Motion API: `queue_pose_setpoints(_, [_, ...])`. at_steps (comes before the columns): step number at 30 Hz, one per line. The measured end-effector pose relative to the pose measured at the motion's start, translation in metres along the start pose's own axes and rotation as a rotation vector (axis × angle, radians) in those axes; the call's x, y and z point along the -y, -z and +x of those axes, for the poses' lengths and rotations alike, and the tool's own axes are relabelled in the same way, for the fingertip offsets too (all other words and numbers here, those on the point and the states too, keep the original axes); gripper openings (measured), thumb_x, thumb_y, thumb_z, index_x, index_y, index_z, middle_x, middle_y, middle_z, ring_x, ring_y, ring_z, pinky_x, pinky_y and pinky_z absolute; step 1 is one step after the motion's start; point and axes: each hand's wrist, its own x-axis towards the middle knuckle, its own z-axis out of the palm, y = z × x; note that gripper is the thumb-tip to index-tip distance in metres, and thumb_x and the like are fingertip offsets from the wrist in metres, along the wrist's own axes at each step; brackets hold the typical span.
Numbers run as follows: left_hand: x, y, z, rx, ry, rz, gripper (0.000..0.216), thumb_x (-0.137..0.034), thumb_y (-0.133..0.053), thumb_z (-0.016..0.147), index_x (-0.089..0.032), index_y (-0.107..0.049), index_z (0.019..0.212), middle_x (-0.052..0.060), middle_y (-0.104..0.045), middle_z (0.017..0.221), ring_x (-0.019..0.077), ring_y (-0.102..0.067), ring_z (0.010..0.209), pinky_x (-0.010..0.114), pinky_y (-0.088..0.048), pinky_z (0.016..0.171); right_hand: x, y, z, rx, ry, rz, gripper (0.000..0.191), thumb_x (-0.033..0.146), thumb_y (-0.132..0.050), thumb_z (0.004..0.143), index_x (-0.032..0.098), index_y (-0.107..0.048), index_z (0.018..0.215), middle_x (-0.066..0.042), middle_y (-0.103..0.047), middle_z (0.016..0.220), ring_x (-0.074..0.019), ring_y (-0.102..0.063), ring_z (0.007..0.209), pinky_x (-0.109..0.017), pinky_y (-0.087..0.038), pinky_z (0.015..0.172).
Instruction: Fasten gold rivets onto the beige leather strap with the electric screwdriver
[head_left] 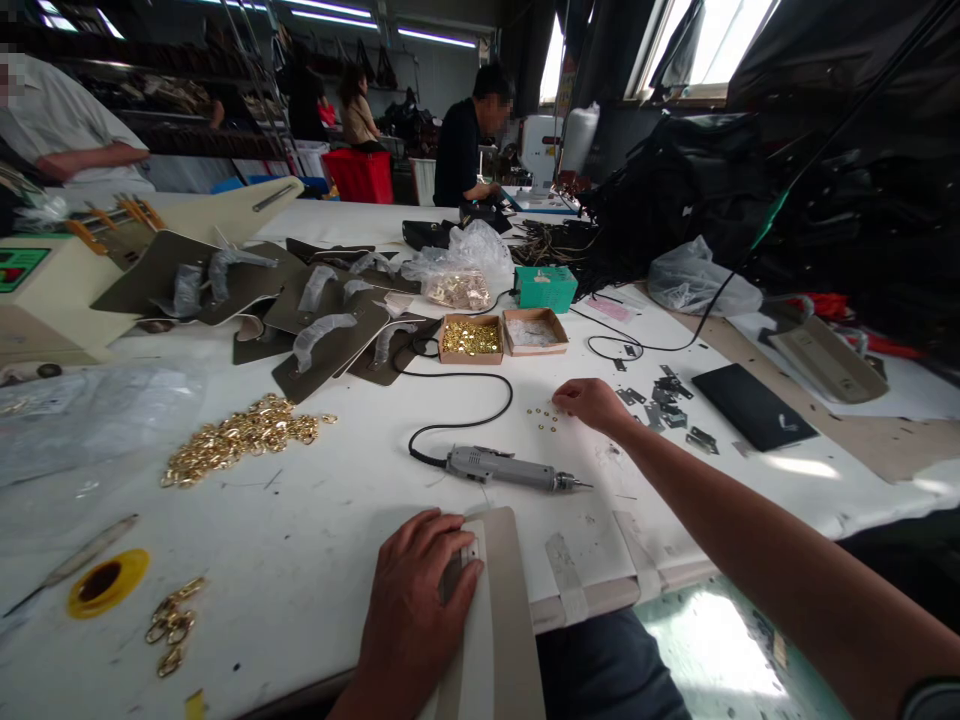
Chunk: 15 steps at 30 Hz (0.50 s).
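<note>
My left hand [420, 590] is curled over a beige panel [510, 590] at the table's near edge. Its thumb and fingertips press beside a light strip with a small dark hole, and the palm hides part of the panel. Farther off, my right hand [590, 403] pinches its fingertips together at the table surface, beside several small gold-coloured round fittings [547, 413]; whatever lies between those fingertips is too small to make out. Between the hands a grey electric screwdriver [506, 468] lies with its bit pointing right and its black cord running back.
Behind stand a box of gold-coloured fittings [470, 340] and a second cardboard box [535, 332]. Dark metal plates [664, 400] lie right, near a black pad [754, 405]. Gold hardware [247, 435], yellow tape [109, 583] and dark panels with wrapped handles [330, 345] lie left. Several people work beyond.
</note>
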Motion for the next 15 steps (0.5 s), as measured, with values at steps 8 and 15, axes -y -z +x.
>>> queue_pose_setpoints(8, [-0.0006, -0.0008, 0.0013, -0.005, 0.002, 0.003, 0.018, -0.024, -0.065, 0.088, -0.029, -0.068, 0.105, 0.002, -0.074, 0.117, 0.0302, -0.058, 0.122, 0.051, -0.047, 0.100, -0.0015, 0.0032, -0.0083, 0.065, 0.012, -0.064, 0.023, 0.035, -0.059, 0.084, 0.023, -0.078, 0.091, -0.002, -0.076, 0.083, -0.0160, -0.062, 0.070, -0.025, -0.039, 0.060])
queue_pose_setpoints(15, [-0.0020, 0.0021, 0.0022, 0.004, 0.017, -0.023, 0.018, -0.024, -0.064, 0.088, -0.028, -0.069, 0.105, 0.004, -0.074, 0.117, 0.0303, -0.058, 0.122, 0.052, -0.048, 0.101, 0.0036, -0.0022, -0.0076, 0.032, -0.045, -0.147, 0.021, 0.037, -0.063, 0.082, 0.026, -0.078, 0.091, -0.002, -0.077, 0.090, -0.0177, -0.065, 0.077, -0.025, -0.039, 0.063])
